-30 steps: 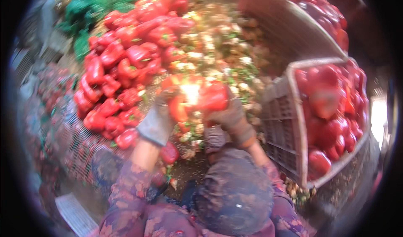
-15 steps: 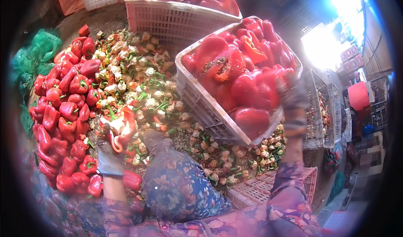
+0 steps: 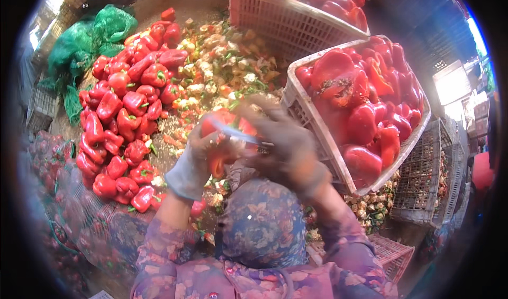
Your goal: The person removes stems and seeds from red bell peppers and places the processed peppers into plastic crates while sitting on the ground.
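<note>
Glossy red bell peppers (image 3: pixel 119 124) lie heaped left of pale-and-green trimmings (image 3: pixel 211 60); more fill a white-rimmed plastic crate (image 3: pixel 307 95) at right. Between heap and crate, the grey-gloved left hand (image 3: pixel 201 150) grasps one red pepper (image 3: pixel 217 165), partly hidden. The brown-gloved right hand (image 3: pixel 288 145), motion-blurred, grips a slim, pale-bladed knife (image 3: pixel 233 133) at that pepper.
</note>
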### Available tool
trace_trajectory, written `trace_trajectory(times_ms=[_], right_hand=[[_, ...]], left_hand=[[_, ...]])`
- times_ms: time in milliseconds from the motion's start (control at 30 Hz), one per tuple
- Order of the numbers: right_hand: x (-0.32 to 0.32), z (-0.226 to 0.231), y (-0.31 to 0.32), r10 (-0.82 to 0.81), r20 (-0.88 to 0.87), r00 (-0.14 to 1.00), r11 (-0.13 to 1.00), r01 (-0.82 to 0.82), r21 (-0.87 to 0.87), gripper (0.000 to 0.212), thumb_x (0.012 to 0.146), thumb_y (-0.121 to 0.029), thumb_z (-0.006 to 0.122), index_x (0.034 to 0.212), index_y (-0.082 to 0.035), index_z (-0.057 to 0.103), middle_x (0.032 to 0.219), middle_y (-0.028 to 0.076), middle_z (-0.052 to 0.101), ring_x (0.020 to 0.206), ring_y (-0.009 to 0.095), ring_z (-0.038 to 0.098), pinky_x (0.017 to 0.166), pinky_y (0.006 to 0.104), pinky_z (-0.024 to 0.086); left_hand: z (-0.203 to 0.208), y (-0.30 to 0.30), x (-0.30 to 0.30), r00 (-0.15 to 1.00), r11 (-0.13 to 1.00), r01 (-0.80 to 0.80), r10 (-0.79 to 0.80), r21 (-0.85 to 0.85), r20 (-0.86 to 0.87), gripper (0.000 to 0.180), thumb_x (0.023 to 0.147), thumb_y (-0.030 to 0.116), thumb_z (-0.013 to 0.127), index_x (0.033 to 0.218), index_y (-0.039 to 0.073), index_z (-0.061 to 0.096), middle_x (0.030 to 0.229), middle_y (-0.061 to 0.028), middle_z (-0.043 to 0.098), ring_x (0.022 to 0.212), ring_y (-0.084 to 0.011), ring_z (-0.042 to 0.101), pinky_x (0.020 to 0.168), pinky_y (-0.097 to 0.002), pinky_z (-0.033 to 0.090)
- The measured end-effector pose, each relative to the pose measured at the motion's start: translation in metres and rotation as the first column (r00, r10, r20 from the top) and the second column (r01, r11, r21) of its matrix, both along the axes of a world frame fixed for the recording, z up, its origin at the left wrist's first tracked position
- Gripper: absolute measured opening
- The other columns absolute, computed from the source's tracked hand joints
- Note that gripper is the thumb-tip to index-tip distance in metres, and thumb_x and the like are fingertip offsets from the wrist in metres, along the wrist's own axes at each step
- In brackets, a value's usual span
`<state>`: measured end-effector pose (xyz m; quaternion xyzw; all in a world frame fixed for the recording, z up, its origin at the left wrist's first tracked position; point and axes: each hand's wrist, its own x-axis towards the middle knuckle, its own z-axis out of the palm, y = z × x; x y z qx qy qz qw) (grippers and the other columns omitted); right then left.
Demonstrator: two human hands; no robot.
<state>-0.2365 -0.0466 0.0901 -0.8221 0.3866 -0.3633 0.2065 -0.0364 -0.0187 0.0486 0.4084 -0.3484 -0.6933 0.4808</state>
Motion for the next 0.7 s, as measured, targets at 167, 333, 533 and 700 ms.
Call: trace_trajectory(times_ms=[167, 333, 533, 700], right_hand=[[0.026, -0.033, -0.032, 0.221, -0.055, 0.974, 0.958, -0.206, 0.201, 0.043, 0.063, -0.024, 0.083, 0.102, -0.015, 0.064, 0.099, 0.015, 0.066, 0.093, 0.035, 0.063, 0.077, 0.0446, 0.05], [0.04, -0.019, -0.052, 0.433, -0.257, 0.864, 0.823, -0.263, 0.504, 0.05, 0.055, -0.031, 0.086, 0.099, -0.021, 0.065, 0.085, 0.011, 0.068, 0.081, 0.036, 0.064, 0.069, 0.0431, 0.051], [0.027, -0.123, -0.022, 0.179, 0.36, 0.916, 0.775, -0.357, 0.522, 0.049, 0.06, -0.026, 0.083, 0.103, -0.011, 0.063, 0.084, 0.01, 0.067, 0.079, 0.029, 0.065, 0.069, 0.0372, 0.05], [0.028, -0.04, -0.02, 0.359, 0.01, 0.933, 0.728, -0.287, 0.623, 0.046, 0.063, -0.018, 0.08, 0.106, -0.021, 0.064, 0.093, 0.013, 0.069, 0.089, 0.032, 0.066, 0.076, 0.0409, 0.051]], left_hand=[[-0.035, 0.0, 0.022, 0.979, 0.991, -0.11, 0.121, 0.076, -0.161, 0.039, 0.084, 0.021, 0.063, 0.116, 0.002, 0.054, 0.104, -0.0115, 0.065, 0.09, -0.0256, 0.066, 0.07, -0.0372, 0.056], [-0.088, 0.001, 0.049, 0.985, 0.978, -0.15, 0.161, 0.147, -0.064, 0.033, 0.091, 0.026, 0.051, 0.116, 0.006, 0.057, 0.106, -0.007, 0.063, 0.083, -0.0198, 0.063, 0.062, -0.0303, 0.054], [-0.062, 0.019, 0.03, 0.806, 0.952, 0.163, 0.023, -0.259, 0.591, 0.031, 0.09, 0.007, 0.052, 0.121, 0.006, 0.052, 0.103, -0.0063, 0.061, 0.089, -0.0186, 0.061, 0.075, -0.0301, 0.053], [-0.076, 0.019, 0.045, 0.985, 0.99, -0.039, 0.015, 0.135, 0.171, 0.032, 0.089, 0.019, 0.058, 0.119, 0.01, 0.053, 0.098, -0.0066, 0.061, 0.082, -0.0201, 0.062, 0.066, -0.0311, 0.053]])
